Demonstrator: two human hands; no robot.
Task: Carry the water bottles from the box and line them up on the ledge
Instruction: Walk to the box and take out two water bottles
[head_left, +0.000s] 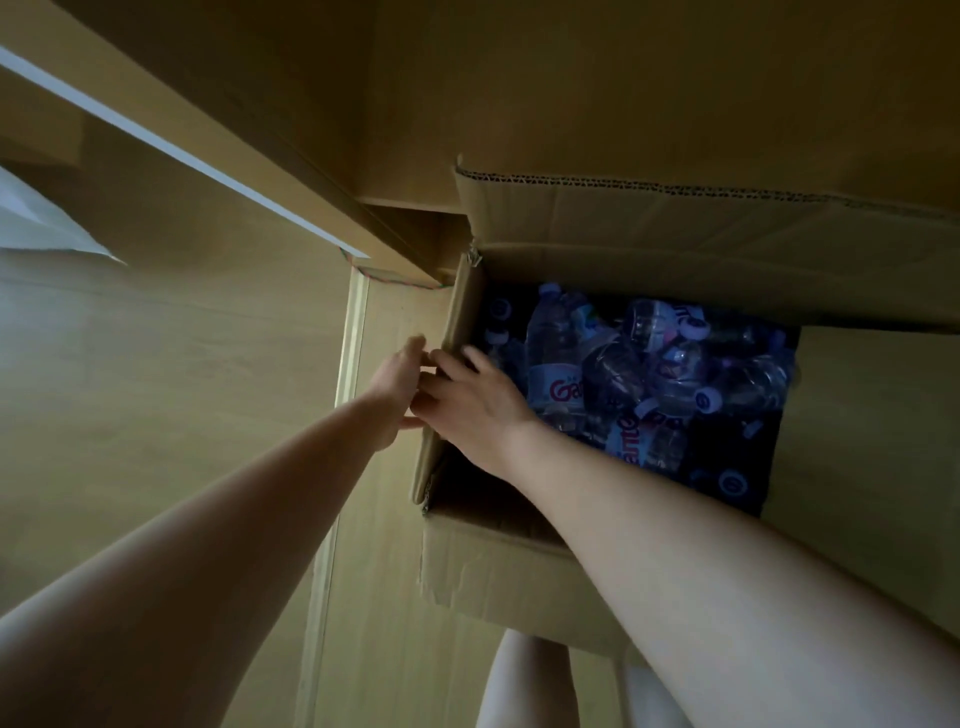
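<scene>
An open cardboard box (519, 566) sits on the floor with its flaps folded outward. Inside, clear plastic water bottles (613, 374) with white caps and blue-and-pink labels lie jumbled on their sides.

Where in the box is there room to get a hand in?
Free: the dark gap along the near wall of the box, below the right hand. Crowded: the middle and far side, piled with water bottles. Both hands, the left hand included, crowd the left flap.
</scene>
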